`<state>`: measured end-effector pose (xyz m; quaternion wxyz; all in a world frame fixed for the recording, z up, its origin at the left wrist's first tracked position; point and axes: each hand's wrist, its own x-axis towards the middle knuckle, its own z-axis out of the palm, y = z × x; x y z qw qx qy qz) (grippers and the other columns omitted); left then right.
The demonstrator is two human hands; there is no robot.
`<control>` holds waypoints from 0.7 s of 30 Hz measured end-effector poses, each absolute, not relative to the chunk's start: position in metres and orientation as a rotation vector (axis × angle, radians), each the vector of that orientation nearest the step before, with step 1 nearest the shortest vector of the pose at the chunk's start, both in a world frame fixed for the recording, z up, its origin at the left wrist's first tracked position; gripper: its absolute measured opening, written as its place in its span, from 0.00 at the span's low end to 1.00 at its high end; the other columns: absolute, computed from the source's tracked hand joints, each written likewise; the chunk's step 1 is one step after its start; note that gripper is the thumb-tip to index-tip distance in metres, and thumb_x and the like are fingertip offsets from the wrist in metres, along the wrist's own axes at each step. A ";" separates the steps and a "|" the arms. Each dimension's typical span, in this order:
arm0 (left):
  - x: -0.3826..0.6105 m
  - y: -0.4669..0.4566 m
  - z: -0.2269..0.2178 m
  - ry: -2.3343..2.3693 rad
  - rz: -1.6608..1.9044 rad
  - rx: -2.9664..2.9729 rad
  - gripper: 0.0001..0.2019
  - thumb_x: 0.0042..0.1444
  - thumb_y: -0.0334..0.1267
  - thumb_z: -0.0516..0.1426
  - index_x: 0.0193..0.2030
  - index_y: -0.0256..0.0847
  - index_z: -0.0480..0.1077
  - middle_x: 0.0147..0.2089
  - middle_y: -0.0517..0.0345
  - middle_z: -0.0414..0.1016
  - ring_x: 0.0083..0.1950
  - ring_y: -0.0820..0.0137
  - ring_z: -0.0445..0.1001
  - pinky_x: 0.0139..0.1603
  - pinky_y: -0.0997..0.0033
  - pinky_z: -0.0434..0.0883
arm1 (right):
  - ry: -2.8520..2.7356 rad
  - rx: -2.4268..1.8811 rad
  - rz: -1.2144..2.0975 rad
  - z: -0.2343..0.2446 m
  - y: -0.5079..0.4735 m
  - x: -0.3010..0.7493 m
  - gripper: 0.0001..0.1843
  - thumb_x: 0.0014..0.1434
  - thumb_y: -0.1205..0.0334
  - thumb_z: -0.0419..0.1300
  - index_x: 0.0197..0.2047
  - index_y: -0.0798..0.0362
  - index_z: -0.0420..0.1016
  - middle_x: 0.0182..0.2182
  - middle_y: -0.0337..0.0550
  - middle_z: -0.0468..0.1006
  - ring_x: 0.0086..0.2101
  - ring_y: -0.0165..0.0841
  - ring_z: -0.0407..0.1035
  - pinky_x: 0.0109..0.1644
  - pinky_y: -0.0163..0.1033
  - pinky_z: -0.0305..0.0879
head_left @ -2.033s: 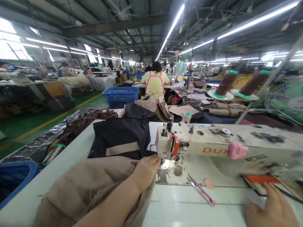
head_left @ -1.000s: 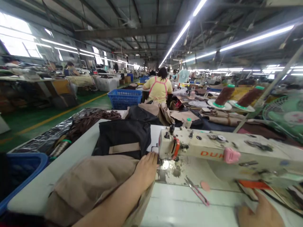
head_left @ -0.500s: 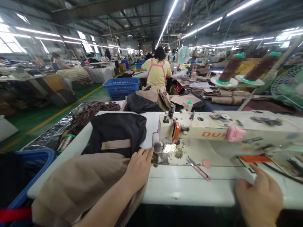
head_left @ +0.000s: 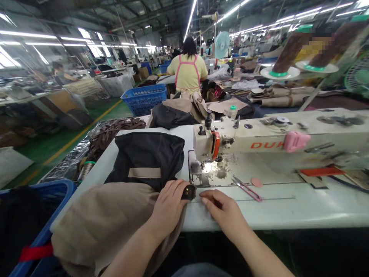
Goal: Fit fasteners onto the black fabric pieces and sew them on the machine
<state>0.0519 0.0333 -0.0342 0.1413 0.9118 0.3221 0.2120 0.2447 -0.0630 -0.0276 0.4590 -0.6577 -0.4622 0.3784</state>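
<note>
A large black and tan sewn fabric piece (head_left: 103, 219) lies on the left of the sewing table, its black part (head_left: 150, 150) bearing a tan strip (head_left: 144, 172). My left hand (head_left: 170, 204) rests on its right edge, fingers closed on a small dark tab (head_left: 189, 192) with brass-coloured spots. Whether the tab is joined to the fabric is hidden. Just right of the tab is my right hand (head_left: 226, 211), thumb and forefinger brought together in a pinch; anything between them is too small to tell. The sewing machine (head_left: 245, 138) stands beyond both hands, its lamp lit near the needle.
Pink-handled thread snips (head_left: 248, 189) and a round pink disc (head_left: 256, 182) lie right of the needle area. A blue basket (head_left: 67, 192) with dark cloth stands at lower left. Thread cones (head_left: 294, 50) rise at upper right. A co-worker (head_left: 188, 71) sits ahead, back turned.
My right hand has come from the far right of the table to beside my left hand. The dark tab now shows at my left fingertips. The view has shifted slightly.
</note>
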 end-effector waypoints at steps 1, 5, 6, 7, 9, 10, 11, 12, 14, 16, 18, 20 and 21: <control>0.051 0.033 -0.034 0.922 0.631 2.611 0.18 0.65 0.29 0.57 0.61 0.41 0.67 0.60 0.48 0.73 0.61 0.57 0.69 0.65 0.50 0.68 | -1.100 -1.593 0.989 -0.027 -0.059 0.241 0.16 0.60 0.50 0.62 0.41 0.52 0.82 0.33 0.43 0.81 0.34 0.36 0.72 0.42 0.40 0.69; 0.048 0.033 -0.033 0.887 0.675 2.546 0.17 0.65 0.30 0.57 0.59 0.41 0.68 0.59 0.48 0.74 0.61 0.57 0.70 0.65 0.49 0.69 | -0.998 -1.519 1.110 -0.029 -0.045 0.233 0.15 0.55 0.50 0.65 0.37 0.53 0.82 0.29 0.40 0.79 0.32 0.33 0.69 0.40 0.39 0.66; 0.048 0.033 -0.033 0.879 0.680 2.536 0.16 0.65 0.30 0.56 0.59 0.41 0.68 0.58 0.47 0.74 0.61 0.57 0.70 0.65 0.49 0.69 | -0.983 -1.513 1.125 -0.031 -0.043 0.232 0.15 0.54 0.50 0.65 0.36 0.53 0.82 0.28 0.40 0.78 0.30 0.33 0.68 0.38 0.39 0.66; 0.048 0.034 -0.033 0.873 0.683 2.527 0.16 0.65 0.30 0.56 0.59 0.41 0.68 0.58 0.47 0.74 0.61 0.57 0.70 0.65 0.49 0.69 | -0.970 -1.510 1.135 -0.032 -0.040 0.231 0.15 0.53 0.50 0.66 0.35 0.54 0.82 0.27 0.40 0.78 0.29 0.32 0.68 0.37 0.38 0.65; 0.047 0.036 -0.034 0.859 0.683 2.514 0.15 0.65 0.31 0.56 0.58 0.41 0.68 0.58 0.47 0.75 0.60 0.56 0.70 0.64 0.49 0.70 | -0.941 -1.508 1.155 -0.036 -0.037 0.230 0.16 0.51 0.50 0.67 0.35 0.54 0.82 0.27 0.40 0.79 0.27 0.31 0.67 0.34 0.37 0.65; 0.047 0.036 -0.034 0.851 0.680 2.510 0.15 0.65 0.31 0.56 0.58 0.41 0.68 0.58 0.47 0.75 0.60 0.56 0.71 0.64 0.48 0.70 | -0.923 -1.509 1.167 -0.037 -0.036 0.230 0.16 0.50 0.50 0.67 0.35 0.53 0.83 0.26 0.39 0.79 0.26 0.31 0.66 0.33 0.37 0.65; 0.046 0.037 -0.034 0.845 0.677 2.507 0.15 0.65 0.32 0.56 0.58 0.41 0.69 0.57 0.47 0.75 0.60 0.56 0.71 0.64 0.48 0.70 | -0.907 -1.509 1.179 -0.039 -0.035 0.230 0.15 0.50 0.49 0.67 0.34 0.53 0.83 0.25 0.39 0.79 0.25 0.30 0.66 0.32 0.37 0.65; 0.046 0.038 -0.035 0.840 0.673 2.506 0.15 0.65 0.32 0.56 0.58 0.41 0.69 0.57 0.47 0.75 0.59 0.56 0.71 0.63 0.48 0.71 | -0.892 -1.508 1.189 -0.040 -0.034 0.230 0.15 0.49 0.49 0.68 0.33 0.53 0.83 0.24 0.38 0.78 0.24 0.30 0.65 0.32 0.37 0.65; 0.045 0.039 -0.035 0.837 0.666 2.505 0.14 0.65 0.32 0.55 0.58 0.41 0.69 0.56 0.47 0.75 0.59 0.56 0.72 0.63 0.48 0.71 | -0.870 -1.503 1.206 -0.041 -0.032 0.231 0.14 0.48 0.50 0.68 0.29 0.53 0.82 0.21 0.37 0.76 0.23 0.29 0.65 0.31 0.36 0.65; 0.044 0.040 -0.036 0.840 0.660 2.499 0.14 0.65 0.32 0.56 0.57 0.41 0.69 0.56 0.47 0.75 0.59 0.56 0.72 0.63 0.49 0.71 | -0.856 -1.496 1.217 -0.041 -0.030 0.231 0.13 0.48 0.51 0.67 0.27 0.53 0.81 0.20 0.37 0.76 0.22 0.29 0.64 0.30 0.36 0.65; 0.043 0.041 -0.037 0.848 0.655 2.484 0.14 0.65 0.32 0.56 0.57 0.41 0.69 0.56 0.47 0.75 0.59 0.57 0.72 0.63 0.50 0.71 | -0.844 -1.493 1.225 -0.040 -0.029 0.230 0.11 0.47 0.53 0.66 0.26 0.53 0.81 0.20 0.37 0.76 0.21 0.28 0.64 0.30 0.36 0.65; 0.041 0.043 -0.038 0.856 0.645 2.465 0.14 0.64 0.31 0.56 0.56 0.41 0.70 0.56 0.47 0.76 0.59 0.57 0.73 0.63 0.51 0.71 | -0.836 -1.495 1.227 -0.038 -0.028 0.228 0.10 0.48 0.55 0.65 0.26 0.53 0.80 0.21 0.37 0.76 0.22 0.28 0.64 0.29 0.35 0.64; 0.041 0.044 -0.038 0.862 0.641 2.456 0.14 0.64 0.31 0.56 0.56 0.42 0.70 0.55 0.48 0.76 0.58 0.58 0.73 0.62 0.52 0.72 | -0.833 -1.498 1.226 -0.037 -0.028 0.227 0.09 0.48 0.56 0.65 0.26 0.53 0.80 0.21 0.37 0.76 0.21 0.28 0.64 0.29 0.35 0.63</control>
